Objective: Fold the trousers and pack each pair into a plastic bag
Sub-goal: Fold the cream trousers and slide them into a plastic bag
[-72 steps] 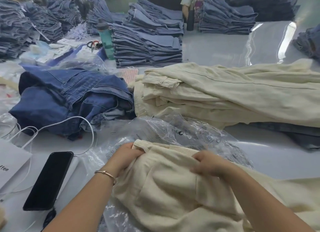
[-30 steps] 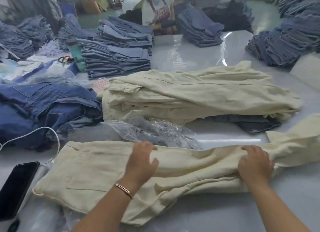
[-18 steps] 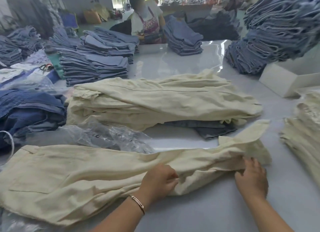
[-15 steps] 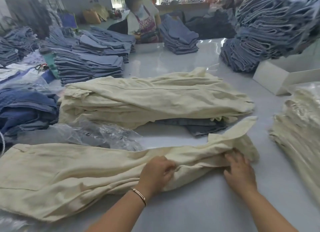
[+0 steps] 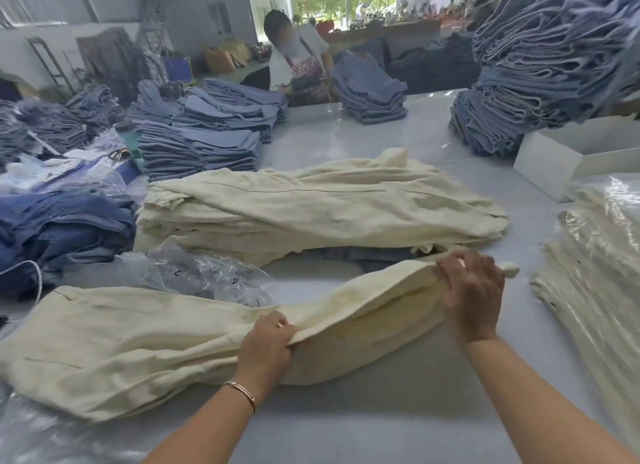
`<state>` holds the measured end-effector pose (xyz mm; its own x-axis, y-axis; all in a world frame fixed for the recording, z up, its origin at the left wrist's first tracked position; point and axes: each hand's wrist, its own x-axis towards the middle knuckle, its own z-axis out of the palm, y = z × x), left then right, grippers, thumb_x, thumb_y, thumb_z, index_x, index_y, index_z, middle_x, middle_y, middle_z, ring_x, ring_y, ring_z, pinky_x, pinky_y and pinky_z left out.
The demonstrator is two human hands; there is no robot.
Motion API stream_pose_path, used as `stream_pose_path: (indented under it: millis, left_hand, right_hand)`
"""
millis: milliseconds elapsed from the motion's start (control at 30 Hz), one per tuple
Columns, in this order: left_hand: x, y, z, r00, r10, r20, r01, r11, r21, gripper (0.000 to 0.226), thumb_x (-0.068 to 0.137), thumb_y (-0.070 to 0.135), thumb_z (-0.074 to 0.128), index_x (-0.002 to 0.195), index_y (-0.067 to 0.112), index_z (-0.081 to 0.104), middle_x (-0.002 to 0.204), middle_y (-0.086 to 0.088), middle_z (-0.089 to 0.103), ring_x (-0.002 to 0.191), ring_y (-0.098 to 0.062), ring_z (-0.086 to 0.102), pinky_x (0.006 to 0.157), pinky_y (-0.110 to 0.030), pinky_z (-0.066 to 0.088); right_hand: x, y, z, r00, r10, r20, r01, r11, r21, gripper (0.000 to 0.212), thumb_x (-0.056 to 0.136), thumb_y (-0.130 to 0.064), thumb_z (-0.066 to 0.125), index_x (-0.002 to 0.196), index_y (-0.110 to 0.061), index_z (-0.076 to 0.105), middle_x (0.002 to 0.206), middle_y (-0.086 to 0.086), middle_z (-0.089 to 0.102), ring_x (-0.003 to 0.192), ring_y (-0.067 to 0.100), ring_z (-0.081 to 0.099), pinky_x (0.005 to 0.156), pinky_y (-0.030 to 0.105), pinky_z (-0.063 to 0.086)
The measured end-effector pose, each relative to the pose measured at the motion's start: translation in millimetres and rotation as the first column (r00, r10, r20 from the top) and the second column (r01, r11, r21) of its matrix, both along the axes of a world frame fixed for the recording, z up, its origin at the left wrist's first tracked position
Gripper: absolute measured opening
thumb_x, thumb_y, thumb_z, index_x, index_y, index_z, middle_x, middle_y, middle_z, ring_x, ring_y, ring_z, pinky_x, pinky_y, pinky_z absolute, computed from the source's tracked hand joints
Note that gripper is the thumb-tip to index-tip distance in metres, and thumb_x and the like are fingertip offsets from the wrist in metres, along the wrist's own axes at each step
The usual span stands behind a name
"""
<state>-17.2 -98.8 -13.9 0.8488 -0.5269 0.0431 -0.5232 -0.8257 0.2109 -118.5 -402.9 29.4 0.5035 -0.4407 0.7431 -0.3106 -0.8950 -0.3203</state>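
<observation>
Pale grey table [image 5: 398, 411] fills the near ground of a garment workshop stacked with folded denim. On it lies a pair of cream trousers [image 5: 121, 342], waistband to the left and legs running right. The left hand [image 5: 266, 349] pinches the upper layer of cloth at mid-leg, fingers curled over a raised fold. The right hand [image 5: 472, 290] grips the hem end, fingers clamped over the edge and lifting it off the surface. Between the two hands the leg arches up, open underneath.

Carrying the hem leftward looks like the next fold, and the risk is in that slack arch: if the left pinch slips, the layers could shear and the fold land crooked, too wide for a bag. Loose plastic bags [image 5: 197, 276] lie touching the far edge of the trousers and could get dragged into the fold. Just behind, a cream pile [image 5: 311, 207] sits near enough for the swinging hem to catch.
</observation>
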Motion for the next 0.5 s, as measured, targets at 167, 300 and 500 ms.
stream_pose_path:
  millis: [167, 300, 500]
  left_hand:
    - [-2.8, -9.0, 16.4, 0.992, 0.043, 0.118, -0.021, 0.983, -0.185, 0.035, 0.071, 0.005, 0.059, 0.104, 0.012, 0.069, 0.096, -0.008, 0.059, 0.095, -0.029, 0.056, 0.077, -0.037, 0.049]
    - [-27.9, -31.1, 11.0, 0.858, -0.343, 0.382, 0.416, 0.901, -0.125, 0.007, 0.068, 0.011, 0.059, 0.075, 0.015, 0.059, 0.072, -0.002, 0.055, 0.064, -0.024, 0.054, 0.054, -0.033, 0.046]
    - [-35.1, -66.7, -12.7, 0.926, -0.338, 0.17, 0.348, 0.937, -0.03, 0.045, 0.083, 0.024, 0.061, 0.127, 0.013, 0.056, 0.132, -0.01, 0.055, 0.121, -0.025, 0.054, 0.102, -0.031, 0.043]
  right_hand:
    - [-7.5, -2.5, -20.4, 0.859, 0.034, -0.511, 0.17, 0.922, 0.347, 0.032, 0.093, -0.03, 0.057, 0.065, -0.014, 0.052, 0.07, 0.009, 0.059, 0.072, 0.031, 0.058, 0.056, 0.033, 0.038]
    - [-11.9, 11.9, -41.6, 0.861, 0.256, -0.439, 0.081, 0.784, 0.616, 0.024, 0.093, -0.016, 0.05, 0.099, -0.015, 0.073, 0.104, 0.006, 0.069, 0.102, 0.03, 0.061, 0.072, 0.032, 0.043]
    - [-4.5, 6.5, -33.7, 0.842, 0.45, -0.297, -0.277, 0.834, 0.478, 0.077, 0.086, 0.003, 0.049, 0.152, -0.025, 0.022, 0.157, -0.007, 0.02, 0.144, 0.008, 0.019, 0.111, 0.014, 0.012]
